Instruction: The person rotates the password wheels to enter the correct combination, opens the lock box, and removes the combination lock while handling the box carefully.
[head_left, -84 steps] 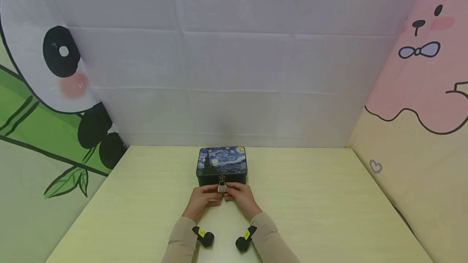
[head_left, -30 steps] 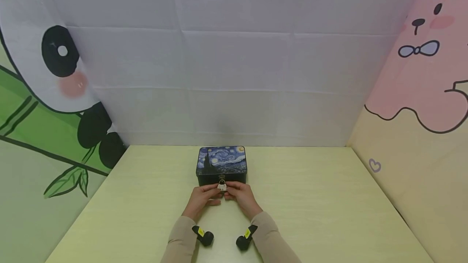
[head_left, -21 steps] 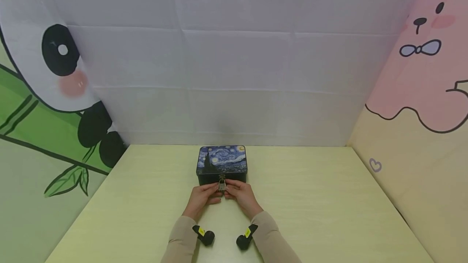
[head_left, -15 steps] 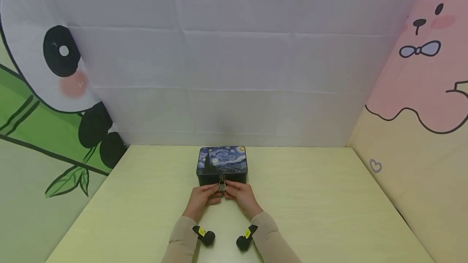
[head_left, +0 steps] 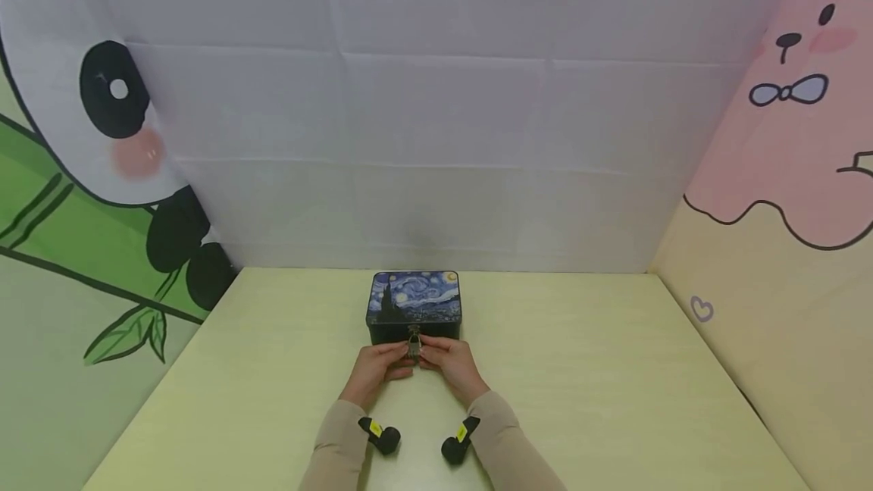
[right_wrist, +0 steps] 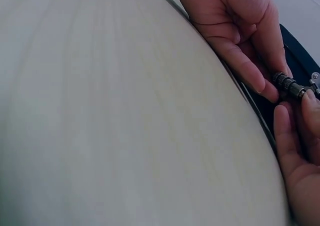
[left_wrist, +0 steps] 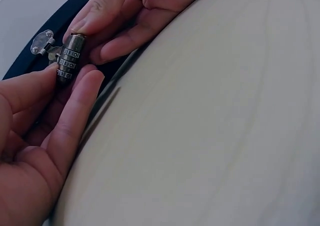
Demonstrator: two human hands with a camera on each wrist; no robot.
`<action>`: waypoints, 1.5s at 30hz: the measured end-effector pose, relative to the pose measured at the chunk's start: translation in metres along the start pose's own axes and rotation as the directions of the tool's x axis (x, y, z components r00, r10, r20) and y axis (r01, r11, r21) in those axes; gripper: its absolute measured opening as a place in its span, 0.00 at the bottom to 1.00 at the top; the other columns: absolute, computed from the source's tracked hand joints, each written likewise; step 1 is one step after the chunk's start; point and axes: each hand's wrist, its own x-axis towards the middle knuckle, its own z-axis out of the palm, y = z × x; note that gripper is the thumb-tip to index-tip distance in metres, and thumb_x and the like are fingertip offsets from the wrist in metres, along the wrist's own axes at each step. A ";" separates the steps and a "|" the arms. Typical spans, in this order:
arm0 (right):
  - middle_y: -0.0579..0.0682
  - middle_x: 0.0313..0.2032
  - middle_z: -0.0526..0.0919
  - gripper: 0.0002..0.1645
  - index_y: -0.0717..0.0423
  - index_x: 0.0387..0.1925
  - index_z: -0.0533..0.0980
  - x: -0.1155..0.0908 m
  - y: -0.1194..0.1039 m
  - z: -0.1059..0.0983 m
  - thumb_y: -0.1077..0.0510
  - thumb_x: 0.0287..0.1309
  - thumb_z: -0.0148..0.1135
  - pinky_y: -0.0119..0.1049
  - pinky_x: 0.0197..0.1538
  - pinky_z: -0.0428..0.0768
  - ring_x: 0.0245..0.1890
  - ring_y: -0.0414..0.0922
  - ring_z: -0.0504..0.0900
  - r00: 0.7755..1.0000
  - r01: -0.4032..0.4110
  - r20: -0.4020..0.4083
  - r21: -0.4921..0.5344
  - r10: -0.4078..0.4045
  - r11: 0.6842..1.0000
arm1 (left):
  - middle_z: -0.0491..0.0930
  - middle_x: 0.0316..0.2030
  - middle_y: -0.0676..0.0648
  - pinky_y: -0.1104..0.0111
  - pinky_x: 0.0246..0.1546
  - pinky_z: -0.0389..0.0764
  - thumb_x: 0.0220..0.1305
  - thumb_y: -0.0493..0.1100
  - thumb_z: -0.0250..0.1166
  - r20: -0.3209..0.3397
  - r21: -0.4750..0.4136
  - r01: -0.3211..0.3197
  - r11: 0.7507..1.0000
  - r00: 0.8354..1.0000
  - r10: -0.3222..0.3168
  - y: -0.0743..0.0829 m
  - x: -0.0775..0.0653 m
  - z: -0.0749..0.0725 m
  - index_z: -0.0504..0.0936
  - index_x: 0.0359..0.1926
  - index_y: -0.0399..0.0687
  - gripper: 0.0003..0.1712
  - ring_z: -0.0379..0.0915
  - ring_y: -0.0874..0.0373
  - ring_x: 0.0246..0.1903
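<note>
A small metal combination padlock (left_wrist: 68, 58) with several number dials hangs at the metal clasp (left_wrist: 43, 42) on a dark tin box. The box (head_left: 413, 298) has a starry-night painting on its lid, which is down. My left hand (left_wrist: 45, 141) pinches one end of the padlock between thumb and fingers. At the opposite end, my right hand (right_wrist: 302, 171) holds it, thumb pressed on the end. In the head view the left hand (head_left: 375, 370) and the right hand (head_left: 452, 366) meet at the padlock in front of the box. The padlock's underside is hidden by fingers.
The pale wooden table (head_left: 580, 370) spreads around the box, with a white cloth backdrop (head_left: 436, 135) behind it. Cartoon-printed panels (head_left: 764, 142) flank the sides. A black wrist camera (head_left: 389, 440) sits at each beige sleeve.
The padlock has tilted between the fingers: its face looked pale and bright a second ago and is darker now. Both hands have stayed at the box front, with only slight finger shifts.
</note>
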 end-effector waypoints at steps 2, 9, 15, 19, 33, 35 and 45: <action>0.70 0.50 0.80 0.21 0.80 0.57 0.72 0.000 -0.001 0.000 0.75 0.63 0.57 0.34 0.43 0.87 0.36 0.40 0.85 1.000 0.001 0.001 0.003 -0.001 1.000 | 0.84 0.43 0.34 0.62 0.37 0.88 0.69 0.29 0.59 -0.009 -0.006 0.002 1.000 1.000 -0.002 0.001 0.000 0.001 0.75 0.56 0.19 0.18 0.85 0.56 0.32; 0.71 0.51 0.80 0.21 0.81 0.58 0.71 0.002 0.002 -0.002 0.75 0.64 0.57 0.34 0.46 0.86 0.41 0.40 0.85 1.000 0.003 0.026 0.011 -0.003 1.000 | 0.85 0.40 0.36 0.62 0.35 0.89 0.68 0.27 0.59 -0.051 -0.037 -0.003 0.999 0.999 0.001 0.002 0.000 0.004 0.76 0.54 0.18 0.17 0.84 0.56 0.30; 0.72 0.52 0.79 0.21 0.82 0.58 0.70 0.002 0.003 -0.002 0.75 0.65 0.56 0.35 0.48 0.85 0.44 0.42 0.84 0.999 0.008 0.035 0.028 -0.009 1.000 | 0.85 0.37 0.37 0.62 0.33 0.89 0.67 0.27 0.59 -0.070 -0.054 -0.011 0.998 0.998 0.007 0.001 -0.001 0.005 0.77 0.53 0.17 0.16 0.84 0.56 0.28; 0.72 0.52 0.78 0.21 0.82 0.58 0.69 0.003 0.004 -0.003 0.75 0.65 0.55 0.35 0.48 0.85 0.45 0.42 0.84 0.999 0.006 0.037 0.035 -0.007 0.999 | 0.85 0.37 0.36 0.62 0.33 0.89 0.67 0.27 0.60 -0.068 -0.058 -0.021 0.998 0.998 0.017 0.001 -0.001 0.005 0.77 0.52 0.17 0.16 0.84 0.55 0.28; 0.72 0.55 0.76 0.23 0.81 0.60 0.68 0.001 0.001 -0.004 0.75 0.66 0.55 0.39 0.53 0.84 0.50 0.46 0.83 0.998 -0.009 0.060 0.036 0.007 0.999 | 0.85 0.37 0.37 0.62 0.33 0.89 0.67 0.29 0.61 -0.065 -0.054 -0.027 0.998 0.998 0.024 0.002 -0.003 0.005 0.77 0.53 0.17 0.18 0.84 0.55 0.28; 0.72 0.55 0.76 0.23 0.80 0.61 0.68 0.001 0.000 -0.004 0.75 0.66 0.54 0.39 0.53 0.83 0.51 0.48 0.83 0.998 -0.016 0.064 0.043 0.013 0.999 | 0.85 0.37 0.37 0.62 0.34 0.89 0.67 0.29 0.61 -0.060 -0.051 -0.025 0.998 0.998 0.022 0.002 -0.003 0.005 0.76 0.53 0.16 0.18 0.84 0.55 0.29; 0.73 0.54 0.76 0.24 0.81 0.61 0.67 0.003 0.001 -0.004 0.77 0.65 0.53 0.37 0.52 0.84 0.50 0.47 0.83 0.997 -0.003 0.071 0.049 -0.001 0.999 | 0.85 0.38 0.36 0.61 0.34 0.89 0.67 0.28 0.60 -0.052 -0.026 -0.018 0.999 0.999 0.017 0.001 -0.002 0.005 0.76 0.53 0.17 0.17 0.84 0.54 0.30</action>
